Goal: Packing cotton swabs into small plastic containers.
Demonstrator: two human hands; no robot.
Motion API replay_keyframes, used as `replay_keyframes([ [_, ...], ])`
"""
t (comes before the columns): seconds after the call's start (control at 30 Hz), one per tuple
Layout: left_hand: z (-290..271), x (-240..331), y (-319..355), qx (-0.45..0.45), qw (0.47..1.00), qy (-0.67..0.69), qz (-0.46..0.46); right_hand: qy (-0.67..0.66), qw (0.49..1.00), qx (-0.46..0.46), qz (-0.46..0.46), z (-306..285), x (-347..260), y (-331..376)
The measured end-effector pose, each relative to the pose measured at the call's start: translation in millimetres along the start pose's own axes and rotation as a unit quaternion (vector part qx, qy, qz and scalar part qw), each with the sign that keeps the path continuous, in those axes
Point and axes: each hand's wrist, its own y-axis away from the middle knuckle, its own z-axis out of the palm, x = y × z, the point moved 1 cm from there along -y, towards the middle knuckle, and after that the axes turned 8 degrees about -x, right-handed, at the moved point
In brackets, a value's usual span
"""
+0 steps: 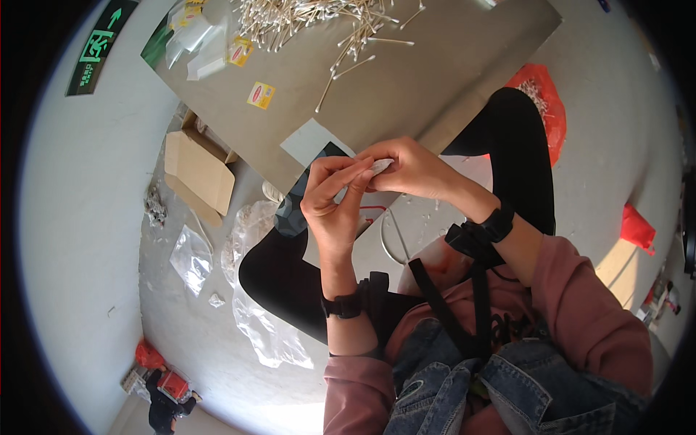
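Observation:
Both hands meet in front of me at the table's near edge. A small whitish, see-through plastic piece (380,167) is pinched between them, mostly hidden by fingers, so I cannot make out its kind. My left hand (335,190) has thumb and fingers closed on its left side. From the right, my right hand (412,168) curls its fingers around it. Beyond the hands, a white square sheet (313,141) lies on the table. Farther off is a loose heap of cotton swabs (290,20), several of them strayed toward me.
The brown table (428,80) carries yellow cards (261,95) and clear plastic packs (206,54). At left on the floor are an open cardboard box (194,170) and clear plastic bags (272,326). A red bag (554,116) stands at right. Another person (165,402) is far lower left.

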Motion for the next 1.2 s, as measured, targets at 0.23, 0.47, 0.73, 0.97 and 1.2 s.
replay_keyframes([
  [0.23, -0.2, 5.6, -4.3, -0.016, 0.999, 0.017, -0.027, 0.031, 0.999, -0.001, -0.035, -1.6, -0.6, -0.2],
  [0.47, -0.6, -0.7, -0.4, 0.000, 1.000, -0.007, -0.001, -0.001, 1.000, -0.006, 0.004, 0.3, -6.0, 0.2],
  [0.73, -6.4, -3.8, 2.4, 0.005, 0.998, 0.059, -0.029, -0.022, 1.000, -0.010, -0.007, -0.7, -3.8, 0.2],
  [0.97, -0.2, -7.2, 0.6, 0.028, 0.995, 0.093, -0.028, -0.128, 0.991, -0.034, -0.010, -1.8, -5.8, 3.1],
  [1.2, -0.1, -12.2, 4.6, 0.025, 0.992, 0.121, -0.037, -0.138, 0.990, -0.027, -0.008, -2.3, -4.5, 3.7],
])
